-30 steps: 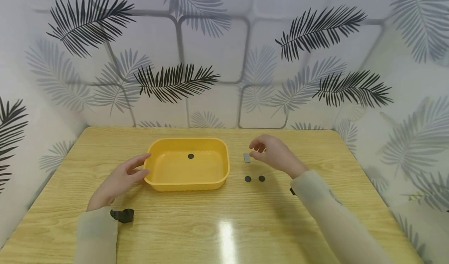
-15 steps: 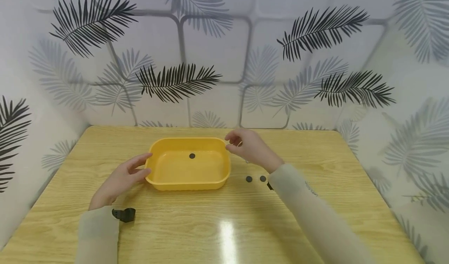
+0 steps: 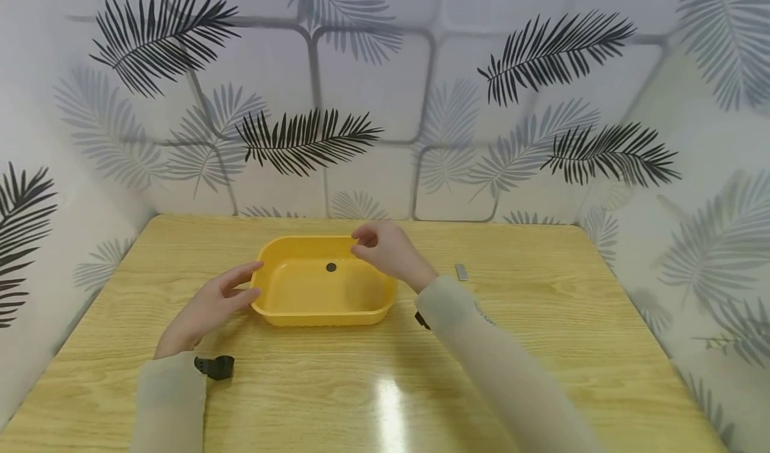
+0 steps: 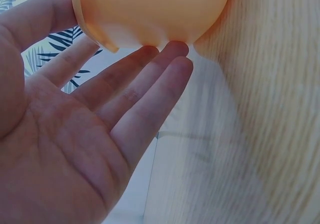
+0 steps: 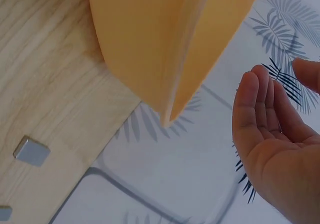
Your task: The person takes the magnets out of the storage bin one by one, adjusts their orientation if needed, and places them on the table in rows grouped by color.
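Note:
A yellow plastic tray (image 3: 327,315) stands on the wooden table, a small black disc (image 3: 331,267) lying on its floor. At its left end my left hand (image 3: 210,306) rests thumb and fingertips against the rim and outer wall; the fingers (image 4: 150,93) are fairly straight in the left wrist view. Over the tray's right end hovers my right hand (image 3: 388,249), fingers loosely bent, thumb apart from the index finger. The right wrist view shows no object in the right hand. On the table to the right lies a small grey rectangular piece (image 3: 461,272).
Two grey pieces show in the right wrist view, one whole piece (image 5: 32,151) and another piece (image 5: 5,214) cut by the frame edge. The right sleeve (image 3: 475,333) covers part of the table. A leaf-patterned wall (image 3: 445,105) stands behind.
My right hand has moved left from beside a grey piece to over the tray. That piece and two black discs are now hidden by the right arm; another grey piece shows. The left hand stays.

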`<state>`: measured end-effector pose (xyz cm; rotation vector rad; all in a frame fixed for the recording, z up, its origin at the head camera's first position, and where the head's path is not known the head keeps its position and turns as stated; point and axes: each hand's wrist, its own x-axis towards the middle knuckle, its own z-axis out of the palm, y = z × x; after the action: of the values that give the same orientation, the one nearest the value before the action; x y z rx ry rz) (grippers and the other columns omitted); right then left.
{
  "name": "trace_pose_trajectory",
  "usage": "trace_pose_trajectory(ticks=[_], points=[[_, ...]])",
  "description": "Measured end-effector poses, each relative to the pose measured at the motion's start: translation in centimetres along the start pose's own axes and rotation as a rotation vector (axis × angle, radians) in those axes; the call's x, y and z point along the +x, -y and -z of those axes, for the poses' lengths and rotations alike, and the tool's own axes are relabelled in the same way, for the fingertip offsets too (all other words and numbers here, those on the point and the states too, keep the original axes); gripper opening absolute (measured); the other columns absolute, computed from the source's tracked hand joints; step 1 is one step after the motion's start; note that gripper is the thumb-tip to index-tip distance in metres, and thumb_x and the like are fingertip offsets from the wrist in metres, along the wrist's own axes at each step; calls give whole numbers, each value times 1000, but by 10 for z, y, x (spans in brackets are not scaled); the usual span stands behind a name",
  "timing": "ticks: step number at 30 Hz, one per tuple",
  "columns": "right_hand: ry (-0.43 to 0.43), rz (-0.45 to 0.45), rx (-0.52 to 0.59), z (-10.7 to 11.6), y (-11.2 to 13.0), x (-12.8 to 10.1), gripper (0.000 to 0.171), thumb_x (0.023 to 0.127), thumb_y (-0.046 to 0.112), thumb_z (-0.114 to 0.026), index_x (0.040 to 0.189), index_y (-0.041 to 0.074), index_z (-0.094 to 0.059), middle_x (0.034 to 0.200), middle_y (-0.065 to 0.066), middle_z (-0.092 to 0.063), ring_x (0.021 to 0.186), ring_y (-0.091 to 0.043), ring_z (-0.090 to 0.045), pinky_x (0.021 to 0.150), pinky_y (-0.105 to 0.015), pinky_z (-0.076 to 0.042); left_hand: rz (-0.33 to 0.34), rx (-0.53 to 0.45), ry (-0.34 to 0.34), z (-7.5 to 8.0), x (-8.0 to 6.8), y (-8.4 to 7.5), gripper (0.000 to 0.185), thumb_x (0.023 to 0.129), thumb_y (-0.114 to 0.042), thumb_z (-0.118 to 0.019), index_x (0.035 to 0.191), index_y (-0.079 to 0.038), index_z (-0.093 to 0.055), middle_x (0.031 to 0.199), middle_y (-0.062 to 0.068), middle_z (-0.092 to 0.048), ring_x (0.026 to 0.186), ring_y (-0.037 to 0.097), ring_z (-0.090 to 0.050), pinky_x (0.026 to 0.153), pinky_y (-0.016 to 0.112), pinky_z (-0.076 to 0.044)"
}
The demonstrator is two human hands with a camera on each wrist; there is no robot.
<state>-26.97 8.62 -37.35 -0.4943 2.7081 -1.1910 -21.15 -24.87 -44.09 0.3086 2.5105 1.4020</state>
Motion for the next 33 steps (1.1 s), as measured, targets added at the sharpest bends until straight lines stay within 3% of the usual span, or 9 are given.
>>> trace_pose_trajectory(ticks=[13,19,23,28,33], points=[[57,-126,21,-44,-8,24,38,101,17,-66,134,0,-66,126,-14,-71,118,-29,-66,103,-40,-56,-12,-19,-7,0,3,3,68,105,-35,-60,163,-13,-32,165,30,-31,136,45,-57,96,39,-61],[79,-115,35,-67,-17,32,41,100,17,-67,137,1,-64,135,-16,-69,126,-31,-64,109,-43,-53,-5,-26,-12,0,3,2,67,105,-34,-61,163,-13,-33,166,28,-30,138,45,-54,98,41,-60],[62,-73,-73,-78,-24,33,40,98,12,-68,136,-1,-64,135,-17,-68,126,-31,-63,111,-42,-52,-10,-33,-8,-1,3,-1,67,105,-32,-60,162,-11,-33,165,29,-30,138,46,-54,99,43,-60],[78,16,-327,-87,-27,35,37,99,16,-66,134,4,-67,138,-17,-62,131,-32,-57,115,-42,-48,-8,-25,-6,-1,3,0,67,105,-34,-60,163,-12,-32,166,28,-30,139,46,-53,99,42,-60],[88,8,-377,-91,-26,37,25,99,22,-71,120,9,-75,129,-10,-63,123,-28,-59,108,-39,-52,-5,-21,-11,1,3,3,67,105,-34,-60,163,-14,-32,167,27,-29,139,45,-53,99,42,-60]])
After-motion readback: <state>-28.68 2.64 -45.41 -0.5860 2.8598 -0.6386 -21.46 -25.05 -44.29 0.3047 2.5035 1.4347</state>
